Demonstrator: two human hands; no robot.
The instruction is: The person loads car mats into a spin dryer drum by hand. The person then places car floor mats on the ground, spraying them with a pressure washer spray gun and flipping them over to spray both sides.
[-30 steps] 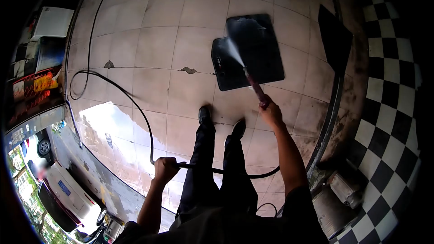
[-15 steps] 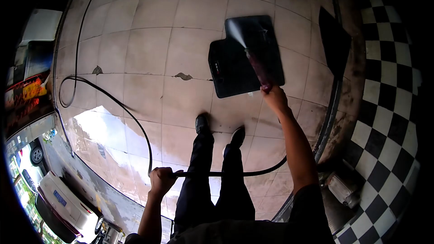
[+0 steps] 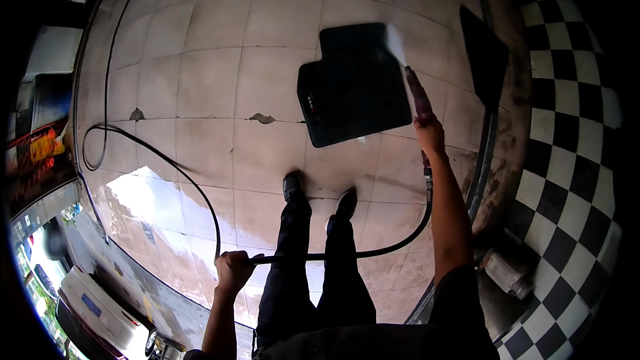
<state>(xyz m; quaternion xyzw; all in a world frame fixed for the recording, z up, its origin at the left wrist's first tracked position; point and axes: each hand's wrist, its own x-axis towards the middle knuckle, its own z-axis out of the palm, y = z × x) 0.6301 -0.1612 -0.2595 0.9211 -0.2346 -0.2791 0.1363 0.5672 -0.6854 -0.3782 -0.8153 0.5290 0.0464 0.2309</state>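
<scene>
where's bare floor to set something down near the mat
Free: the tiles between the floor mat and the hose at left, bar dark scraps, and beyond the mat. Crowded: right of the mat, where the right hand holds the spray gun, and around the shoes.

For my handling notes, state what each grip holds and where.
The right grip holds the spray gun around its rear half; the left grip holds the black hose partway along its length.
</scene>
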